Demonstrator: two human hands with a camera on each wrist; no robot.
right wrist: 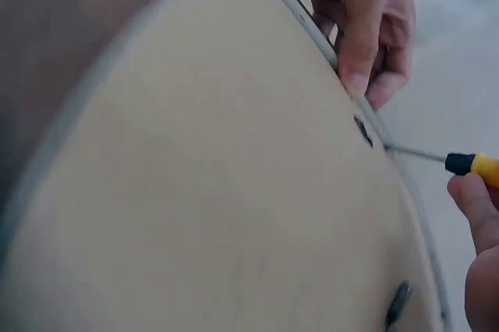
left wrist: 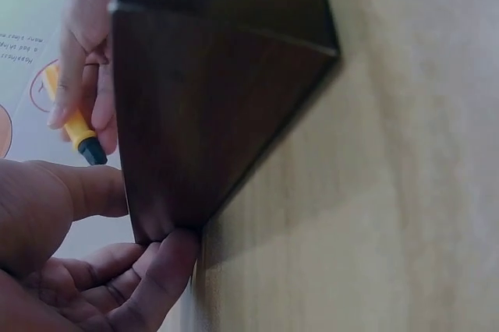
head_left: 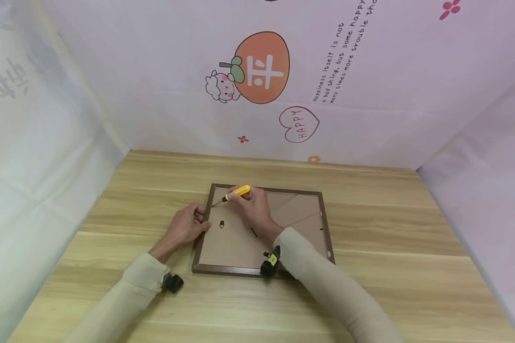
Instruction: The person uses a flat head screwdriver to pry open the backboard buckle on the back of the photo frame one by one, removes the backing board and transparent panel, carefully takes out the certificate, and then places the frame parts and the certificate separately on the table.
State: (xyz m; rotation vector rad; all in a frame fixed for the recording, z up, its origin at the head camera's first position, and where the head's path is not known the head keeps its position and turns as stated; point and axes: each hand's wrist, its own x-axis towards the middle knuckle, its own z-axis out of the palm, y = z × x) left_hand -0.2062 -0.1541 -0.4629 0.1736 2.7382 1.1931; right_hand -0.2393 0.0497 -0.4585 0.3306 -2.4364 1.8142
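Observation:
A brown picture frame (head_left: 231, 271) lies with its tan backing board (head_left: 236, 247) facing up. My left hand (head_left: 186, 224) grips its left side, thumb on the top face and fingers at the outer edge. In my right hand (head_left: 257, 208) is a yellow screwdriver (head_left: 241, 190) with a black collar. Its thin shaft slants down to the left, and the tip meets the inner edge of the frame's left side. The right wrist view shows that tip beside a small dark tab (right wrist: 362, 131). On the board sits a small black hanging hook (head_left: 221, 223).
The wooden table (head_left: 390, 281) extends around the frame. Behind it rises a printed wall covering (head_left: 176, 109), with white sheets at both sides. Wrist cameras (head_left: 173, 283) are strapped to both arms; the right one overlaps the frame's near edge.

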